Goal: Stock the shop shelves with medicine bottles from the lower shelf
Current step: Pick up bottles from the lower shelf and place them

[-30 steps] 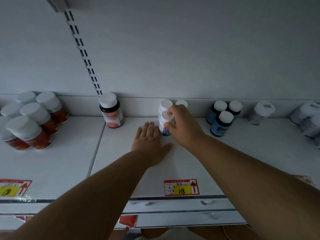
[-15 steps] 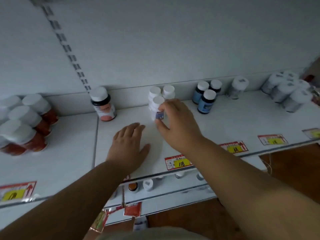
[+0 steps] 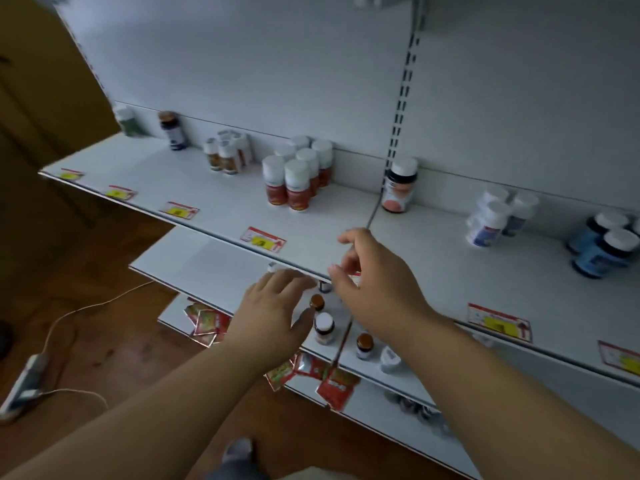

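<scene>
Both hands hang empty over the lower shelf (image 3: 221, 258): the left hand (image 3: 273, 313) with fingers loosely spread just above the bottles, the right hand (image 3: 374, 292) with fingers lightly curled and apart, holding nothing. The stock to move stands beneath them: a brown-capped bottle (image 3: 317, 302) right at the left fingertips, a white-capped bottle (image 3: 324, 328) just below it, another brown-capped one (image 3: 364, 345) nearer the edge. They stand close together and partly under the upper shelf (image 3: 450, 258), so the likely trouble is a blind reach: a knuckle or thumb could tip a neighbour, and one near the front could roll off to the floor. Lifting too steeply could knock a bottle against the upper shelf's edge. The view is blurred, so a grip could easily land off-centre.
</scene>
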The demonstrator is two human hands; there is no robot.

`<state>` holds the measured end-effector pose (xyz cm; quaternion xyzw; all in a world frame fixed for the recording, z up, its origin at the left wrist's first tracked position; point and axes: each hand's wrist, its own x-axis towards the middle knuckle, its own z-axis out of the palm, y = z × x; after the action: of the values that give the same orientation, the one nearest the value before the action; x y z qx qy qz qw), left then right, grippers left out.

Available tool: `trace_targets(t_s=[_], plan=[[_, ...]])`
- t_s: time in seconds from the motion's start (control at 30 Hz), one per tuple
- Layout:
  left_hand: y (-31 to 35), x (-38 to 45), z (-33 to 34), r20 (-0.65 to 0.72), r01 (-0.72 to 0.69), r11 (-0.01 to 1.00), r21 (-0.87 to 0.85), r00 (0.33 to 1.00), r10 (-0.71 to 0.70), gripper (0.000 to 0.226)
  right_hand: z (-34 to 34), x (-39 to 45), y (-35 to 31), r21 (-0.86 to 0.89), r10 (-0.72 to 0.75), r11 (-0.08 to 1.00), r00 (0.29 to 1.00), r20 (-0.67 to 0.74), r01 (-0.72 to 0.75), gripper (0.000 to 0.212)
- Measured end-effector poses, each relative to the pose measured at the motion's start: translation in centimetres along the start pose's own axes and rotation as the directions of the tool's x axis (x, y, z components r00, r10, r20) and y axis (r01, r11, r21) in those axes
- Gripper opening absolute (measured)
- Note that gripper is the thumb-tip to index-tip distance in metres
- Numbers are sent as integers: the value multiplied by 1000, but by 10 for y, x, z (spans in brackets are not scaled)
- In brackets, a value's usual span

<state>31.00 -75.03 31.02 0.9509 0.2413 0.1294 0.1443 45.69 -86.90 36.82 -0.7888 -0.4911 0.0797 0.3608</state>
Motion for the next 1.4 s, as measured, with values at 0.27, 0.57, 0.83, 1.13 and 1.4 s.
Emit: trace_targets(t_s=[0.27, 0.57, 0.83, 1.13, 1.4], plan=[[-126, -31, -28, 102, 7, 1000, -28, 995, -4, 50, 120, 21, -66, -16, 70, 997, 997, -20, -70, 24], [-269, -32, 10, 231, -78, 994, -72, 968, 93, 63, 274, 44, -66, -2, 366, 930, 930, 3, -366, 41], [-342, -4, 181, 223, 141, 962, -233, 971, -88, 68, 435, 77, 100, -117, 500, 861, 866, 13, -495, 54], [-364, 16, 325, 265, 296, 896, -331, 940, -213, 57, 551, 109, 219, -76, 417, 892, 876, -244, -445, 59], [-362, -6, 309, 327, 413, 816, -403, 898, -293, 63, 505, 106, 179, 359, 510, 805, 860, -9, -473, 51]])
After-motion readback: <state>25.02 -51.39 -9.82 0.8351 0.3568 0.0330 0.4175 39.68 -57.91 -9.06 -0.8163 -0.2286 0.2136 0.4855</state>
